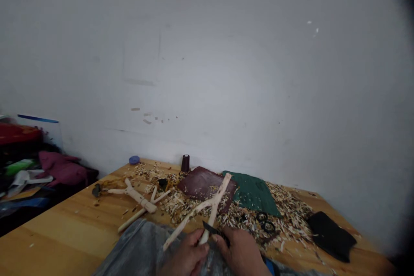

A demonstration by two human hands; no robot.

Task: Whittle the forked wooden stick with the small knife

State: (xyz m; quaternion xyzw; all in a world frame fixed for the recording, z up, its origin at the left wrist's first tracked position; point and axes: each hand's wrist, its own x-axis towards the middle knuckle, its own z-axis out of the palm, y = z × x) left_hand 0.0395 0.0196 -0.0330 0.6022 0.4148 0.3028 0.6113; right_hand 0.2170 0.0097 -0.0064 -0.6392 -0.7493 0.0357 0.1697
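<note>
A peeled, forked branch rises from my lap, one arm slanting down to the left and the main stem pointing up. My left hand is closed around its lower stem, thumb and fingers pressed on the wood. In my right hand a knife is gripped, its handle mostly hidden by the fingers. The dark knife blade lies across the stem just above my left thumb, seemingly touching the wood.
Wood shavings cover much of the wooden table. Around them lie another peeled branch, a maroon sheet, a green sheet, a dark thread spool, black-handled scissors, a black pouch and purple tape.
</note>
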